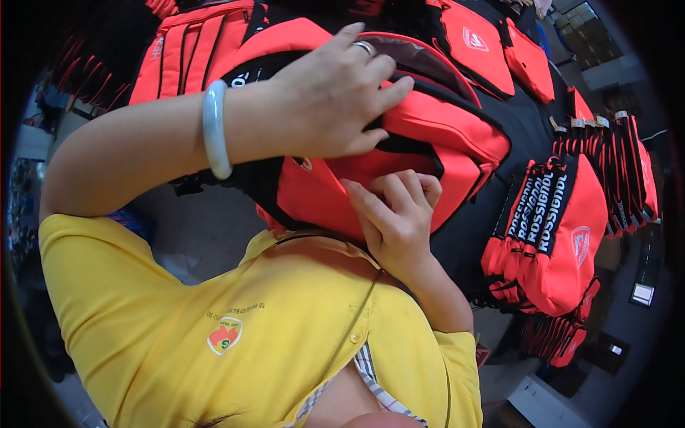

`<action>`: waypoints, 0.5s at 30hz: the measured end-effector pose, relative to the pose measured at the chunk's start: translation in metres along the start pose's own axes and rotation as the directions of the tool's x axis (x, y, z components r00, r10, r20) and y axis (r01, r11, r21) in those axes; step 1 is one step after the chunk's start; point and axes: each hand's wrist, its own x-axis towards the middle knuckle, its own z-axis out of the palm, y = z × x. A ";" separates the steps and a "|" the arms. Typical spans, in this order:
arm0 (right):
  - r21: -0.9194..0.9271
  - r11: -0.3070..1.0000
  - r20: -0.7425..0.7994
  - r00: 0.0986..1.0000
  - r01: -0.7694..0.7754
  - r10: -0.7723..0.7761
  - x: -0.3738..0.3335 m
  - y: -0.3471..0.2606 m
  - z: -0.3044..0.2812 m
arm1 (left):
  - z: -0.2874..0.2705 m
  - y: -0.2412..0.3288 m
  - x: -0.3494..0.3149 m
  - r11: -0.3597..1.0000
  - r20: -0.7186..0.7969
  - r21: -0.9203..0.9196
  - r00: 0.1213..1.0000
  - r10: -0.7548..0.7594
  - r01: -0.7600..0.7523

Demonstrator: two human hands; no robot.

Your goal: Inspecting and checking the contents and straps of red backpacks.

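A red and black backpack (457, 135) lies on the black surface in front of me, its top compartment gaping to show a grey lining. My left hand (335, 93), with a ring and a pale bangle (215, 128) on its arm, rests across the bag. Its fingers are spread over the top edge, the thumb near a dark pocket opening. Below it, my right hand (401, 217) is closed, thumb and curled fingers pinching the red fabric at the edge of that front pocket. The inside of the pocket is mostly hidden by both hands.
Another red backpack (189, 53) with black straps lies at the far left. Red bag panels (471, 43) rest at the back. To the right are stacked red and black pieces (549, 228) with white lettering, and more hanging pieces (628, 171) beyond them.
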 end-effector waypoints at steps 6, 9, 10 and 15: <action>0.028 0.991 0.070 0.990 -0.127 0.125 -0.037 -0.006 -0.024 | 0.036 -0.022 0.014 0.872 0.435 -0.441 0.901 0.000 0.213; 0.011 0.980 0.048 0.979 -0.198 0.198 -0.059 -0.002 -0.021 | 0.069 -0.022 0.012 0.529 0.550 -0.750 0.818 0.165 0.398; -0.008 0.978 0.024 0.977 -0.209 0.210 -0.065 0.000 -0.018 | 0.079 -0.020 0.009 0.368 0.671 -0.727 0.713 0.203 0.579; 0.006 0.954 0.019 0.954 -0.300 0.300 -0.078 0.007 -0.008 | 0.121 0.038 -0.031 -0.559 0.638 -0.622 0.768 0.044 0.548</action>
